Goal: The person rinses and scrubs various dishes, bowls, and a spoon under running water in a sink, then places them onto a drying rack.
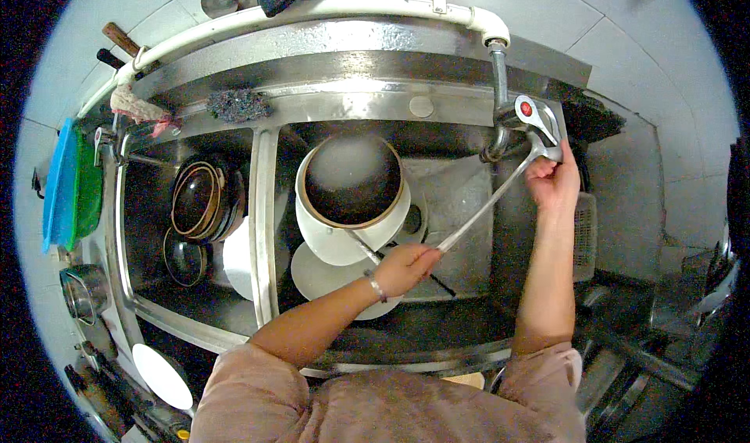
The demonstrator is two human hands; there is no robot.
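Note:
My left hand (405,267) is closed on the lower end of a long metal utensil handle (486,203) above the right sink basin. My right hand (551,182) grips the utensil's upper end, by its metal head (544,149), just below the lever faucet (525,110). The head's exact shape is partly hidden by my fingers. Water seems to spray leftward from the spout. Left of my hands, a dark round pot or bowl with a tan rim (354,179) sits on white bowls (328,241). A white plate (319,273) lies under my left forearm.
A metal divider (265,208) separates the left basin, where dark bowls (196,200) are stacked. A scouring pad (239,104) and a cloth (137,106) lie at the back ledge. Blue (57,191) and green basins (88,191) lean left. A white pipe (351,4) crosses behind.

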